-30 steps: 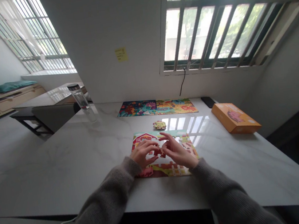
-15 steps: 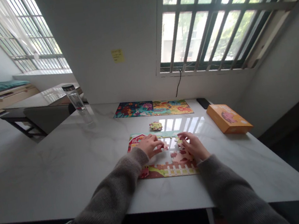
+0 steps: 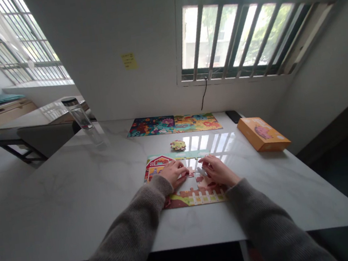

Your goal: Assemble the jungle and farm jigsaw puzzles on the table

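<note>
A partly assembled jigsaw puzzle [image 3: 186, 200] lies flat on the table, with a red barn [image 3: 153, 164] at its upper left and a white fence along its bottom. My left hand [image 3: 175, 173] rests over its left half, fingers bent and closed on a small pinkish puzzle piece [image 3: 191, 172] in the gap at the middle. Over the right side, my right hand [image 3: 218, 171] has its fingers extended and slightly apart, the tips at the inner edge of the gap. It covers part of a brown-spotted pink section [image 3: 202, 182]. Nothing shows held in it.
A small pile of loose puzzle pieces [image 3: 178, 145] sits beyond the puzzle. Two colourful finished pictures [image 3: 151, 126] lie against the wall. An orange box [image 3: 262, 134] and a black phone [image 3: 233, 116] are at the right, a glass bottle [image 3: 79, 115] at the left.
My right hand has shifted left over the puzzle, its fingertips now closer to the middle gap. The left hand stays near the same pinkish piece. The whole view has shifted slightly.
</note>
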Demonstrator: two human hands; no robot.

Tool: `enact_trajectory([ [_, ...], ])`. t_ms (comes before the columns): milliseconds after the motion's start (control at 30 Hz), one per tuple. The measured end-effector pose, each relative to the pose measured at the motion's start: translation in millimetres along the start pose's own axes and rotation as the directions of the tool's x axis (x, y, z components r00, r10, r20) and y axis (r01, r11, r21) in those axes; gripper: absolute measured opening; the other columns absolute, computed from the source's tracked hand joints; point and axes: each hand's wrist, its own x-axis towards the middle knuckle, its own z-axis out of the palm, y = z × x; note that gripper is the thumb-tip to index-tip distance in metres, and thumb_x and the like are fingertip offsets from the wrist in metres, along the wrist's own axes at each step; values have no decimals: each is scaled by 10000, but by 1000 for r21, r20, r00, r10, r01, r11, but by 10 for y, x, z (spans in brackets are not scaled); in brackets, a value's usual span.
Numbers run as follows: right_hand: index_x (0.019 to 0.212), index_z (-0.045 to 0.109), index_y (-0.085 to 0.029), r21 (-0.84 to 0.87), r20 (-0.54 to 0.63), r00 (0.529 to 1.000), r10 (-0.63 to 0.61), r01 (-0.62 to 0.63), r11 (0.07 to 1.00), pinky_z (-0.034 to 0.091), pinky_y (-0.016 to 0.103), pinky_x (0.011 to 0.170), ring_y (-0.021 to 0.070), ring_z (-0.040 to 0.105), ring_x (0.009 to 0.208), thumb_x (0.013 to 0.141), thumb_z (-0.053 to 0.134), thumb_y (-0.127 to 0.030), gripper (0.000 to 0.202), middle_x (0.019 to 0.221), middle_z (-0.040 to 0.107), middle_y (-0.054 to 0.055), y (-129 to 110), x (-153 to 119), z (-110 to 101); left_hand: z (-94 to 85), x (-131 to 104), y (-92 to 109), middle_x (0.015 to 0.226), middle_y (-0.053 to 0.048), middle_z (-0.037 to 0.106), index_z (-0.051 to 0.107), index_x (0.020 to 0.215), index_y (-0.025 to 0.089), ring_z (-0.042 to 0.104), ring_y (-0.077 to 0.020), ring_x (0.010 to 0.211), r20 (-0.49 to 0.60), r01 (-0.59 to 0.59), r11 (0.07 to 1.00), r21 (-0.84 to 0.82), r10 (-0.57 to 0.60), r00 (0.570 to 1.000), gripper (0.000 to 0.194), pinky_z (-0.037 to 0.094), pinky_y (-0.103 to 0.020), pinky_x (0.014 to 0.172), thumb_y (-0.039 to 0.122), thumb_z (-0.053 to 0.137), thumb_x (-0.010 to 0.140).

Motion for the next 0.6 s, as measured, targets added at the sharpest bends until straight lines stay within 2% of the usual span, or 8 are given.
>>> enact_trajectory([
  [333,1074,666,-190,-52,41,999,-26,28,998,454,367,868,221,554,915,923,476,-143,248,911,640,70,43,5,35,-24,16,101,1065,-62,616,711,1036,269,547,-226,1004,17,43,999,-21,-43,999,173,454,-383,915,308,565,952],
  [600,1089,660,-200,-50,48,999,-18,20,999,451,354,877,223,556,932,918,483,-130,256,916,639,66,35,3,18,-9,28,87,1166,-45,651,697,1093,283,530,-267,1100,20,155,985,70,-156,987,196,404,-438,953,329,562,958],
])
